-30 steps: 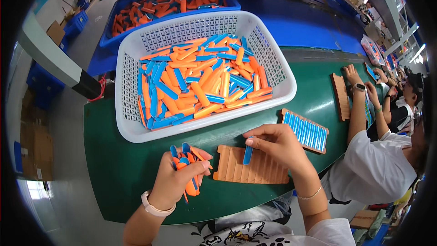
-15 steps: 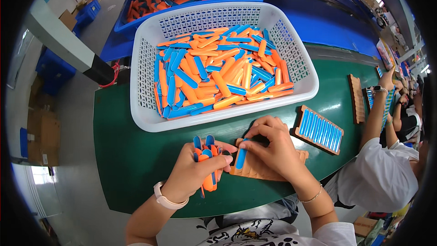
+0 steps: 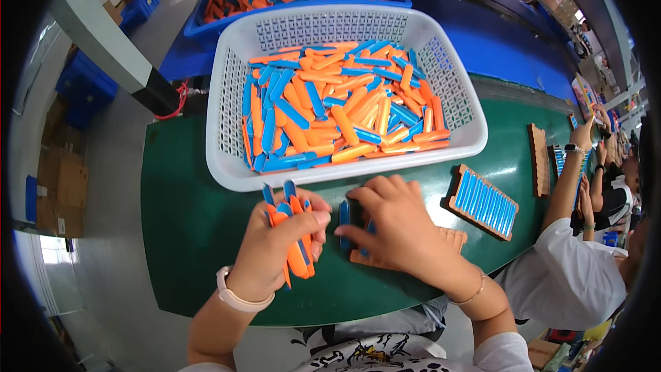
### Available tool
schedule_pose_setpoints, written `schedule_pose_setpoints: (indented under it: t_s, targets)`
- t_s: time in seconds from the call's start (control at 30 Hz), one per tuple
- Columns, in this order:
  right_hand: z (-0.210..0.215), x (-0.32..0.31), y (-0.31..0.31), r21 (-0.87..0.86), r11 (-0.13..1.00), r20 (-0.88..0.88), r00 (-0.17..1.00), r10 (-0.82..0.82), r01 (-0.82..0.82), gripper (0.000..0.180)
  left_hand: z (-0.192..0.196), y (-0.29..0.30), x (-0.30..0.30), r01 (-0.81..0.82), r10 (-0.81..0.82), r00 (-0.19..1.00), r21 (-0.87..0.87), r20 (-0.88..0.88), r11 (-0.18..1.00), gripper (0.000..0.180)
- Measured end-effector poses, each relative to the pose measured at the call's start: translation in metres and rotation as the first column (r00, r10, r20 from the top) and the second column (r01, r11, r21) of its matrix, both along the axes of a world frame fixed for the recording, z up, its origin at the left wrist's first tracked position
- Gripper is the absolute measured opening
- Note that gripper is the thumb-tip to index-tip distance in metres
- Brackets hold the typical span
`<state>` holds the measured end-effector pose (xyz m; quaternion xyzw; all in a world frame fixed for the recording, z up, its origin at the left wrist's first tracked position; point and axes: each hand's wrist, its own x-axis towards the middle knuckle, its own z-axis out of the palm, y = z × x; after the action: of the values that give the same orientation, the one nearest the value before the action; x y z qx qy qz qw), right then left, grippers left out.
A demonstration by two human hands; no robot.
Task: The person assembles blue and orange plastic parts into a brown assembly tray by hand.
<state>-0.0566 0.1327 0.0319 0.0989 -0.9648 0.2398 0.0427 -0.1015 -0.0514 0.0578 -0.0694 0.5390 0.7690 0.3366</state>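
Observation:
My left hand point(image 3: 265, 255) is closed around a bunch of narrow, round-ended strips point(image 3: 298, 258), orange and blue, their ends poking out above and below the fist. Between the thumb and forefinger of my right hand point(image 3: 403, 224) is a single blue strip point(image 3: 344, 217), just off the left end of a brown ribbed tray point(image 3: 451, 238). Another blue strip lies in that tray's first slot, partly covered by my right hand. The hand also hides much of the tray. Beyond both hands stands a pale grey perforated basket point(image 3: 227, 158) heaped with loose orange-and-blue strips point(image 3: 344, 124).
At right, a brown tray point(image 3: 451, 203) holds a row of blue strips. Further right is another brown tray point(image 3: 539, 158). A blue bin point(image 3: 200, 24) of strips sits behind the basket. A co-worker point(image 3: 564, 255) works at the green table point(image 3: 186, 220)'s right side.
My left hand has moved left and slightly up with its bunch. My right hand has shifted left from the strip in the tray and now has another blue strip at its fingertips.

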Motion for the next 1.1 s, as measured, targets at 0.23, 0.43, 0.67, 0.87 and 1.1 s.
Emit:
schedule_pose_setpoints:
  t_s: [0.23, 0.43, 0.67, 0.87, 1.1]
  targets:
    - [-0.006, -0.028, -0.01, -0.104, 0.967, 0.127, 0.961, 0.244, -0.232, 0.032, -0.009, 0.002, 0.013, 0.069, -0.069, 0.998, 0.031, 0.005, 0.997, 0.014]
    - [0.019, 0.0, 0.04, -0.39, 0.905, 0.425, 0.905, 0.011, 0.172, 0.025, -0.006, 0.002, 0.015, 0.087, -0.123, 0.961, 0.15, 0.249, 0.985, 0.012]
    - [-0.013, 0.03, 0.04, -0.281, 0.943, 0.213, 0.969, -0.121, 0.18, 0.039, -0.01, 0.007, 0.01, 0.06, -0.144, 0.911, 0.223, 0.386, 0.973, 0.012]
    - [-0.001, 0.032, 0.037, -0.191, 0.969, 0.198, 0.973, -0.12, 0.159, 0.042, -0.02, 0.013, 0.011, 0.068, -0.147, 0.905, 0.205, 0.4, 0.976, 0.012]
    - [0.025, 0.052, -0.044, -0.329, 0.92, -0.187, 0.97, 0.156, -0.211, 0.04, -0.035, 0.011, 0.026, -0.107, 0.034, 0.896, 0.142, 0.443, 0.984, 0.02]
